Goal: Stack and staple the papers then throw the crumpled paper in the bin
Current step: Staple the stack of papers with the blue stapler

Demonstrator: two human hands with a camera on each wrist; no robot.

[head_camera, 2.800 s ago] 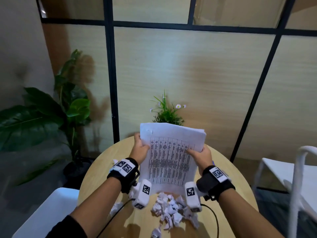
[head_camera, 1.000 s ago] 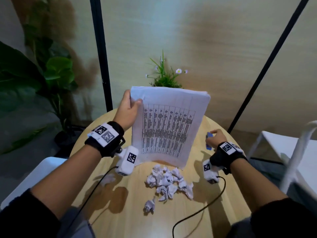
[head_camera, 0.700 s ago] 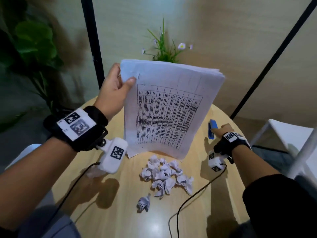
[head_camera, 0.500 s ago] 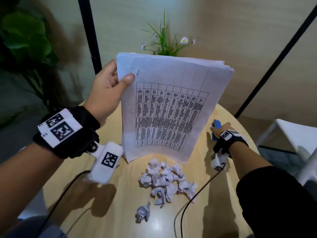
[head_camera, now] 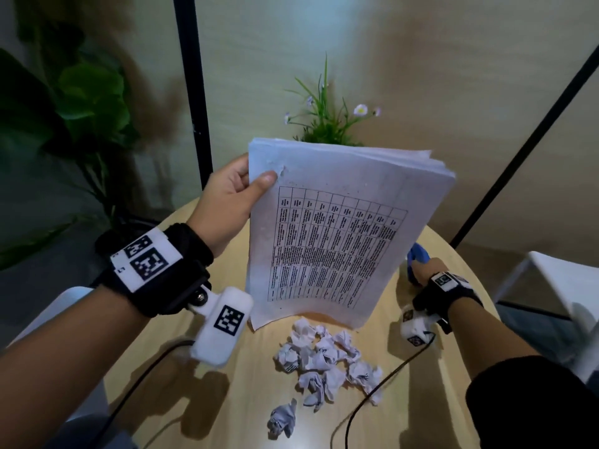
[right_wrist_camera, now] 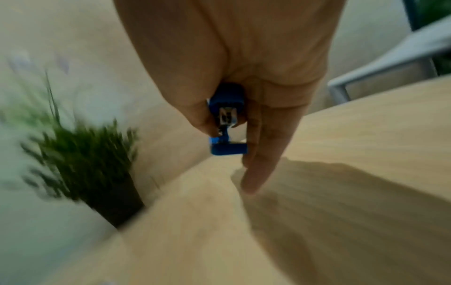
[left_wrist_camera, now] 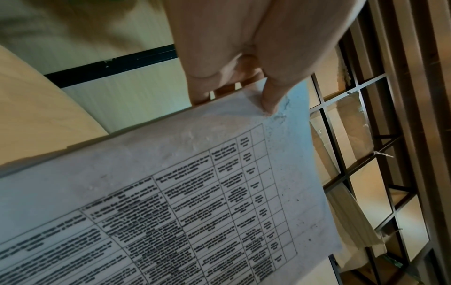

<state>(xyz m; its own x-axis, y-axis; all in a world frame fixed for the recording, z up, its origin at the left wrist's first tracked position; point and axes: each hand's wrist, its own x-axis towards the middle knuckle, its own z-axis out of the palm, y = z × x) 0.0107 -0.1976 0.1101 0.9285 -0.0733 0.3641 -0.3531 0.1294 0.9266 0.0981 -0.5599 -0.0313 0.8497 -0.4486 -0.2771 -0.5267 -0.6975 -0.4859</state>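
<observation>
My left hand pinches the upper left corner of a stack of printed papers, thumb on the front sheet, and holds it upright above the round wooden table. In the left wrist view the thumb presses the papers near a torn spot. My right hand grips a small blue stapler at the table's right side, behind the papers' edge. The right wrist view shows the stapler held between thumb and fingers just above the table. Several crumpled paper balls lie in a heap below the stack, one ball apart.
A small potted plant with flowers stands at the table's far edge behind the papers. A large leafy plant is on the left floor. White chairs sit at the right and lower left. Cables cross the table. No bin is in view.
My right hand let go of the stack, reached to the table's right side and took hold of the blue stapler. My left hand alone lifted the stack higher and closer.
</observation>
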